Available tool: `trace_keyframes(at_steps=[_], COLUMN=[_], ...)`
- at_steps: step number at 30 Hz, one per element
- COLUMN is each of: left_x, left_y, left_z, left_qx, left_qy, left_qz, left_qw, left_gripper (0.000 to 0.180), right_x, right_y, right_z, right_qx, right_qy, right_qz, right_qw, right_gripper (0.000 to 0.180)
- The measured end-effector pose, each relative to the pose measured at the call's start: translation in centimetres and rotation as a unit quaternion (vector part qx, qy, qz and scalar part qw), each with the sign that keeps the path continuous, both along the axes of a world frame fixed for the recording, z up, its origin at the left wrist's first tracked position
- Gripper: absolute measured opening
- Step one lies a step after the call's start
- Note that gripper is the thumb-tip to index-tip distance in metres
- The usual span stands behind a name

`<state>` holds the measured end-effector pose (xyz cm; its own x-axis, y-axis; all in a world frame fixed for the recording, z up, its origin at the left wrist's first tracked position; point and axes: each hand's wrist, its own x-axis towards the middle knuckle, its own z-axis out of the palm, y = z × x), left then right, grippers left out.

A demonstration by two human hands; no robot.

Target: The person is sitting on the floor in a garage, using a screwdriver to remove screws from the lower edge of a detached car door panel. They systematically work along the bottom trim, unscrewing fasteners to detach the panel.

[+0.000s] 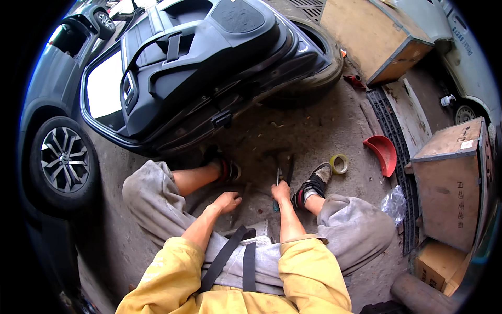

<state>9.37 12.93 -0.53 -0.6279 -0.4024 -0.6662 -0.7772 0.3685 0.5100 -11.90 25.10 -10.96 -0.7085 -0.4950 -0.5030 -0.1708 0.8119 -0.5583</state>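
Head view, wide fisheye, left unit of a side-by-side pair, head-worn, upright, unmirrored, facing forward and steeply down, yellow sleeves (pixel 316 272) nearest at lower edge, left hand (pixel 228 202) and right hand (pixel 281 192) farther out, car door (pixel 209 68) beyond, toward top.

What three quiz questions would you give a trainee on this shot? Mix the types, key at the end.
1. Multiple choice: what does the right hand hold?
A) a paintbrush
B) a green-handled tool
C) a wheel

2. True or false: the tape lies to the right of the right shoe.

3. Fill in: the curved piece beside the black strip is coloured ____.

Key: 1 B; 2 true; 3 red.
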Motion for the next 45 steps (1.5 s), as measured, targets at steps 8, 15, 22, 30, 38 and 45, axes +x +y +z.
trace_keyframes(at_steps=[8,15,22,30,38,45], left_x=[1.1,-5.7,-5.8,-4.9,-3.5,-2.3], left_y=[-1.6,-7.3,-11.4,-13.3,-11.0,-9.5], left_z=[-2.6,3.9,1.8,1.3,0.1,-1.5], left_qx=[-0.105,-0.036,-0.107,-0.121,-0.138,0.034], left_qy=[0.127,0.212,0.219,0.154,0.269,0.369], left_qz=[0.136,0.365,0.345,0.353,0.421,0.503], left_qw=[0.977,0.906,0.906,0.915,0.855,0.781], left_gripper=[0.069,0.075,0.073,0.072,0.062,0.046], right_x=[0.0,-2.1,-1.7,-0.7,2.9,9.0], right_y=[-0.8,0.9,1.0,0.1,-7.7,-8.1], right_z=[1.0,0.0,1.0,3.5,13.2,14.1], right_qx=[-0.003,-0.012,-0.017,0.005,-0.128,-0.086], right_qy=[-0.046,-0.026,-0.064,-0.135,-0.400,-0.317], right_qz=[0.006,0.010,0.000,0.013,-0.001,0.073], right_qw=[0.999,1.000,0.998,0.991,0.907,0.942], right_gripper=[0.035,0.031,0.029,0.029,0.043,0.047])
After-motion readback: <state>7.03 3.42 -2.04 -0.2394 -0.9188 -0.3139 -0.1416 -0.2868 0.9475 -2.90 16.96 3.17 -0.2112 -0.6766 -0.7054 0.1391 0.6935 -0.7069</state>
